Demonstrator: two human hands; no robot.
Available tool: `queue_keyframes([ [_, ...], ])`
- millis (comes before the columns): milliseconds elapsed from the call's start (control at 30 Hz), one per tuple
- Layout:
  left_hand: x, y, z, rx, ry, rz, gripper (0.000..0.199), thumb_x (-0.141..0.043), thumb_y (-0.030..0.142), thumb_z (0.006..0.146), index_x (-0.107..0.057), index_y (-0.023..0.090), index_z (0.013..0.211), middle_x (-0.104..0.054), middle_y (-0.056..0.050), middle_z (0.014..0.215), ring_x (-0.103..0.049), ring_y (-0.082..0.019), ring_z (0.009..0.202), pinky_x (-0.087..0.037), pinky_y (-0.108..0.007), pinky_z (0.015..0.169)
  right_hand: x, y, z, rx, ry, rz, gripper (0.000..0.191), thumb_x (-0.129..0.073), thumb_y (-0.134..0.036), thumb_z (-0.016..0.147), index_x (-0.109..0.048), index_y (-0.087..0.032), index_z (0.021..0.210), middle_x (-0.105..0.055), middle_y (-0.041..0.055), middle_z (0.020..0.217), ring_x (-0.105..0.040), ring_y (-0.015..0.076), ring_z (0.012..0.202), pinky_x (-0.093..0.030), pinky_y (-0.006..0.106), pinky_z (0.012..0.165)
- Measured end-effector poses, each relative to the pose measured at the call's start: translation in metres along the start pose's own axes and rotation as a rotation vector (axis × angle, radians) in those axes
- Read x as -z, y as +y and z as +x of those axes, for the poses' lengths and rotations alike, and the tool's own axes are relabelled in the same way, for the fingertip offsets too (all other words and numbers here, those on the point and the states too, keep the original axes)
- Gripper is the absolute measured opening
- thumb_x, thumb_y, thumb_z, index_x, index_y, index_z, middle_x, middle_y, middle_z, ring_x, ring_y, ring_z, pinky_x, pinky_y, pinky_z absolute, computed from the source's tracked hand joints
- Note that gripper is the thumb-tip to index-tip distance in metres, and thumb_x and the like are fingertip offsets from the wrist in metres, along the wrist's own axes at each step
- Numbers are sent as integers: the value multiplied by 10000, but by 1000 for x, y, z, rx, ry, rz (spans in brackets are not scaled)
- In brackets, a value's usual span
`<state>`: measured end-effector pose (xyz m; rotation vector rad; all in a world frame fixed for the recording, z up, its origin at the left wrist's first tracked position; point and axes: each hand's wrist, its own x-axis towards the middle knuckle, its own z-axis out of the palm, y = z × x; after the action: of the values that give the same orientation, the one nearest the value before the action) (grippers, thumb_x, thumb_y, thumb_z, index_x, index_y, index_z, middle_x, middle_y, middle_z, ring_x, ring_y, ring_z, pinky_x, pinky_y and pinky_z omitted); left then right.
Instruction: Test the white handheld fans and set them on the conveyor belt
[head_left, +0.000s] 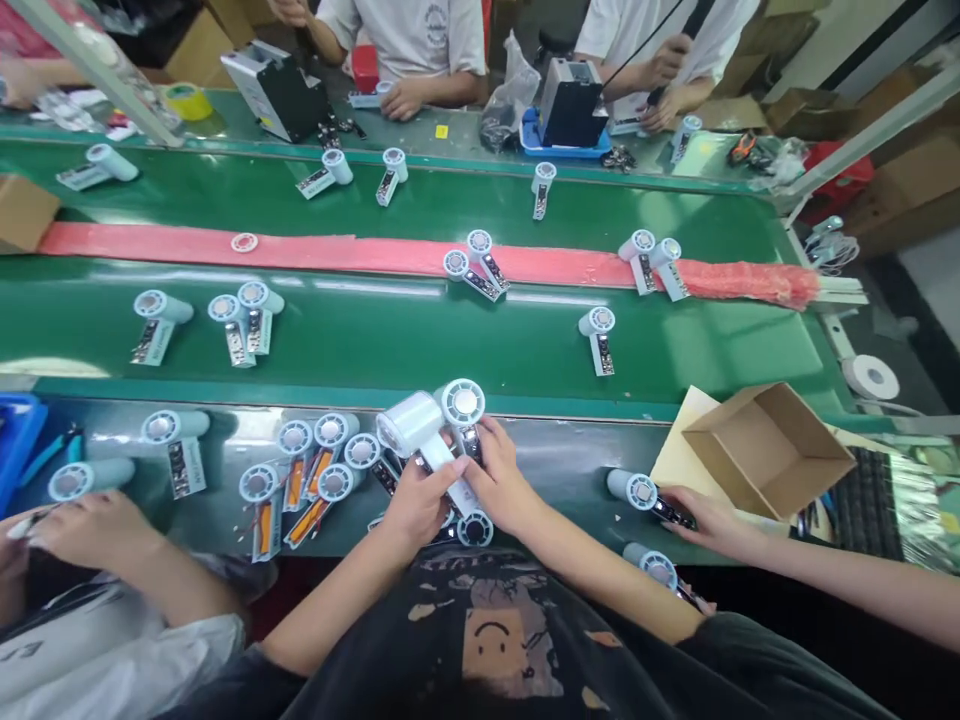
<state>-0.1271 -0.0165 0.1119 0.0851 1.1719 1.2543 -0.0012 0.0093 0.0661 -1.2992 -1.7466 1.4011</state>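
Observation:
Near the front edge of the grey bench, my left hand (pixel 420 500) is wrapped round the handle of a light blue fan unit (pixel 411 424), whose round head points up and left. Close against it, my right hand (pixel 504 475) grips a second fan unit (pixel 463 402), its round grille facing up and dark parts showing in its handle. The fingers of both hands nearly meet between the two units. Below the hands, partly hidden, lies another fan unit (pixel 475 528). Left of my left hand is a cluster of fan units (pixel 335 483), some with orange parts in their open handles.
Beyond the bench runs a green conveyor (pixel 360 345) carrying several fan units and a pink strip (pixel 300 247). A co-worker's hand (pixel 697 520) holds a unit at right, near an open cardboard box (pixel 765 450). Another person's hands (pixel 97 530) work at left.

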Motion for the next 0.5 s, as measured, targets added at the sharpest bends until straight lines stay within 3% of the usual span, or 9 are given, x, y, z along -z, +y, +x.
queue_keyframes([
  [100,11,8,-4,-4,83,78,509,-965,227,422,-643,190,815,-676,48,681,-622,-126,638,-515,-238,611,32,8,19,108,-93,-60,455,-456,-538,943,-677,-227,1191,-610,123,1380,-541,267,1312,-426,458,1123],
  [133,16,10,-5,1,102,99,509,-959,221,421,-637,189,815,-666,49,670,-616,-130,627,-510,-244,599,53,14,33,83,14,-102,419,-456,-534,944,-687,-236,1126,-650,112,1307,-574,258,1258,-447,444,1093],
  [167,21,11,-7,4,109,108,514,-953,218,421,-633,189,822,-662,48,671,-613,-135,622,-508,-251,592,78,21,49,27,225,-181,364,-506,-527,918,-687,-239,1046,-677,108,1231,-581,262,1231,-441,439,1090],
  [200,26,12,-8,5,101,105,519,-949,219,425,-629,191,834,-663,46,681,-613,-139,623,-507,-256,591,104,29,66,-15,356,-213,336,-528,-500,910,-663,-221,1040,-654,138,1248,-528,285,1284,-384,468,1128],
  [267,33,13,-12,5,53,75,517,-943,236,447,-626,195,854,-658,46,693,-610,-140,631,-503,-259,598,153,47,97,-93,455,-235,320,-470,-451,946,-630,-208,1078,-613,177,1269,-457,317,1339,-331,508,1131],
  [333,35,14,-15,13,-6,44,493,-936,251,477,-625,199,855,-635,52,677,-597,-136,639,-496,-258,612,189,67,116,-249,519,-296,276,-517,-430,922,-629,-192,1009,-618,198,1161,-475,369,1296,-327,538,1092],
  [433,34,17,-20,6,-33,38,482,-937,250,476,-630,198,844,-615,50,676,-599,-144,668,-487,-264,632,210,89,111,-509,573,-463,236,-559,-430,869,-601,-199,854,-603,198,972,-535,444,1186,-354,596,1007],
  [500,32,21,-21,8,-16,53,500,-939,256,459,-630,195,847,-628,39,703,-611,-158,682,-495,-284,648,204,98,87,-518,552,-506,229,-529,-434,868,-570,-222,791,-585,175,863,-565,452,1121,-390,598,952],
])
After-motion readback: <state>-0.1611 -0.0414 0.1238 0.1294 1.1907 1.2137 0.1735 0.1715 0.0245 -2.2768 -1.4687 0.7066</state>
